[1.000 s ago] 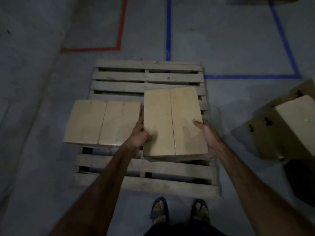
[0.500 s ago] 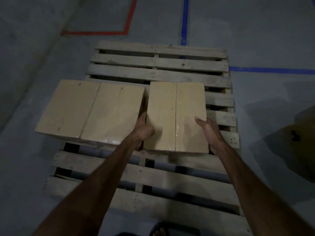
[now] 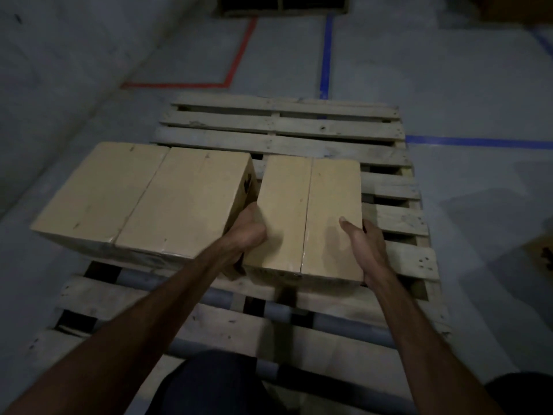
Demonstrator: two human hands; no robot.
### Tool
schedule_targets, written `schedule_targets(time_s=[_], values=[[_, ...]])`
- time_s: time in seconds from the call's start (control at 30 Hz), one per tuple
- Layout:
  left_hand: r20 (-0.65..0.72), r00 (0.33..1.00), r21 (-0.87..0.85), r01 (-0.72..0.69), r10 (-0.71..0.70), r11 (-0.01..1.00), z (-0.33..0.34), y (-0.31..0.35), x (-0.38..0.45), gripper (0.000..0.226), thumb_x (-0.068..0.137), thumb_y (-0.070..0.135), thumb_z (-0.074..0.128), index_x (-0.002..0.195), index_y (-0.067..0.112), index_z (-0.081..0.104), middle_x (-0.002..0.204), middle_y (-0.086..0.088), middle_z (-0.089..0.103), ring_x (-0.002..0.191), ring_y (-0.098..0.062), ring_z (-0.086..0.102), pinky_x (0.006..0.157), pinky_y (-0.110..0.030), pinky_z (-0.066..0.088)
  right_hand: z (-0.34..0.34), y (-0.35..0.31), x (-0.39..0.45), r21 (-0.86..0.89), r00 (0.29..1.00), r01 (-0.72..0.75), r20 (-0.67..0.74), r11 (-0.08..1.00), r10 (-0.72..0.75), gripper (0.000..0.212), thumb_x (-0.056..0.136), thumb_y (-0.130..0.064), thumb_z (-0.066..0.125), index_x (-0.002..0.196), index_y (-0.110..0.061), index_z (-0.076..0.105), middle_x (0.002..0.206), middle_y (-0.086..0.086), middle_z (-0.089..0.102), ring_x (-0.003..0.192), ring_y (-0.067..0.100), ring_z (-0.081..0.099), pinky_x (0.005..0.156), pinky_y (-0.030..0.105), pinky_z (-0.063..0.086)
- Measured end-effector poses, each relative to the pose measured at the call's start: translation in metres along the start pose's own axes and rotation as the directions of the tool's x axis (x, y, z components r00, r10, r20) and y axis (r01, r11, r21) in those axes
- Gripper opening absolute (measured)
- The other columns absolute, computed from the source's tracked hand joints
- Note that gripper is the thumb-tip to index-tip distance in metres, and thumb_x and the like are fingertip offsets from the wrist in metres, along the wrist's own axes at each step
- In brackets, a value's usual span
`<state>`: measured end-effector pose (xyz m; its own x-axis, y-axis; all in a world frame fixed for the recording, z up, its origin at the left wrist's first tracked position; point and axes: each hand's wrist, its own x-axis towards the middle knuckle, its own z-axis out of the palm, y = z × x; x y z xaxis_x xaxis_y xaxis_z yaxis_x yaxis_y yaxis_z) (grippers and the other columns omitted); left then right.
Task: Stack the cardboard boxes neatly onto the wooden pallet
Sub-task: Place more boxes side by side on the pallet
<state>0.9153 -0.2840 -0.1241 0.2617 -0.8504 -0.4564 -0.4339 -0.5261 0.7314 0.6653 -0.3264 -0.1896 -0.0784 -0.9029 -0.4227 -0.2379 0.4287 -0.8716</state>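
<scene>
Tan cardboard fills the middle of the frame: two plain rectangular boxes sit on a weathered slatted wooden pallet (image 3: pixel 281 127) laid on grey concrete. The larger tan cardboard box (image 3: pixel 140 202), left of centre, overhangs the pallet's left edge. The narrower tan cardboard box (image 3: pixel 308 217), centre frame, is held at its near corners. My left hand (image 3: pixel 247 235) grips its left side, the thumb on top and the fingers lost in the dark slot between the boxes. My right hand (image 3: pixel 363 247) clasps the right edge, the thumb lying flat on top and the fingers curling down the side.

Compared with a second ago, the narrow box has squared up against the pallet slats and seems lower, apparently now resting on the boards, with a slim gap separating it from its neighbour. I judge the placement nearly done; closing that gap would tidy the row.

The light is dim. Whether the box's underside fully touches the wood is hidden. A brown shape at the right edge is cut off. Red and blue floor tape runs across the upper frame.
</scene>
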Motion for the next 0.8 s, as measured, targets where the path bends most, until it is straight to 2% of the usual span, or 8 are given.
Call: schedule_targets(time_s=[0.2,0.37,0.43,0.53,0.6,0.67,0.73,0.8], values=[[-0.022,0.999,0.011,-0.037,0.037,0.999,0.0,-0.002,-0.006,0.063,0.091,-0.003,0.065,0.149,0.013,0.045,0.131,-0.002,0.057,0.124,-0.024,0.055,0.1,-0.036,0.048,0.0,0.003,-0.004,-0.035,0.998,0.064,0.021,0.997,-0.063,0.084,0.063,-0.075,0.062,0.133,-0.03,0.063,0.13,0.003,0.063,0.109,0.027,0.065,0.097,0.053,0.056],[-0.025,0.998,0.219,-0.056,0.063,0.974,-0.007,-0.013,-0.006,0.058,0.088,0.006,0.064,0.142,0.008,0.048,0.131,-0.011,0.06,0.112,-0.024,0.059,0.089,-0.041,0.058,-0.001,-0.003,-0.013,-0.048,0.994,0.068,0.084,0.997,-0.063,0.084,0.06,-0.075,0.062,0.133,-0.032,0.061,0.131,0.004,0.062,0.109,0.027,0.065,0.094,0.053,0.057],[-0.026,0.985,0.44,-0.142,0.17,0.887,-0.01,-0.016,-0.007,0.059,0.088,0.015,0.066,0.144,0.006,0.048,0.134,-0.014,0.057,0.115,-0.026,0.058,0.089,-0.039,0.056,-0.001,-0.005,-0.015,-0.044,0.995,0.061,0.081,0.997,-0.057,0.083,0.061,-0.074,0.062,0.132,-0.031,0.062,0.132,0.004,0.062,0.109,0.027,0.064,0.095,0.052,0.056],[0.089,0.92,0.683,-0.334,0.381,0.649,-0.005,-0.018,-0.022,0.075,0.091,0.053,0.068,0.151,0.015,0.044,0.162,-0.018,0.03,0.145,-0.034,0.033,0.115,-0.047,0.04,0.002,-0.003,-0.019,-0.022,0.995,0.074,0.063,0.997,-0.073,0.068,0.07,-0.063,0.065,0.131,-0.033,0.062,0.132,0.005,0.061,0.11,0.026,0.063,0.098,0.052,0.055],[0.243,0.86,0.729,-0.467,0.449,0.5,0.001,-0.021,-0.035,0.09,0.09,0.075,0.055,0.159,0.022,0.033,0.17,-0.011,0.015,0.153,-0.03,0.019,0.124,-0.051,0.027,0.003,-0.002,-0.022,-0.007,0.995,0.09,0.05,0.996,-0.09,0.063,0.076,-0.055,0.065,0.134,-0.031,0.061,0.133,0.005,0.061,0.111,0.026,0.062,0.099,0.051,0.054],[0.35,0.82,0.741,-0.538,0.452,0.402,0.007,-0.028,-0.044,0.097,0.089,0.081,0.049,0.164,0.028,0.02,0.172,-0.006,0.008,0.156,-0.026,0.01,0.128,-0.051,0.018,0.004,-0.001,-0.025,0.001,0.995,0.088,0.04,0.996,-0.088,0.065,0.077,-0.051,0.066,0.138,-0.029,0.06,0.132,0.006,0.061,0.111,0.026,0.063,0.098,0.051,0.055],[0.38,0.812,0.766,-0.545,0.444,0.341,0.009,-0.038,-0.046,0.1,0.089,0.084,0.045,0.166,0.03,0.01,0.174,-0.005,0.004,0.159,-0.024,0.001,0.13,-0.046,0.006,0.008,0.0,-0.027,0.015,0.996,0.079,0.051,0.997,-0.079,0.057,0.083,-0.045,0.067,0.138,-0.028,0.06,0.131,0.005,0.063,0.109,0.025,0.064,0.097,0.05,0.056],[0.355,0.813,0.787,-0.527,0.462,0.322,0.005,-0.045,-0.044,0.1,0.089,0.082,0.046,0.166,0.029,0.01,0.173,-0.008,0.006,0.159,-0.026,0.001,0.128,-0.044,0.004,0.013,0.001,-0.029,0.026,0.993,0.076,0.088,0.997,-0.078,0.048,0.092,-0.036,0.067,0.138,-0.027,0.06,0.131,0.004,0.063,0.11,0.025,0.064,0.095,0.048,0.057]])
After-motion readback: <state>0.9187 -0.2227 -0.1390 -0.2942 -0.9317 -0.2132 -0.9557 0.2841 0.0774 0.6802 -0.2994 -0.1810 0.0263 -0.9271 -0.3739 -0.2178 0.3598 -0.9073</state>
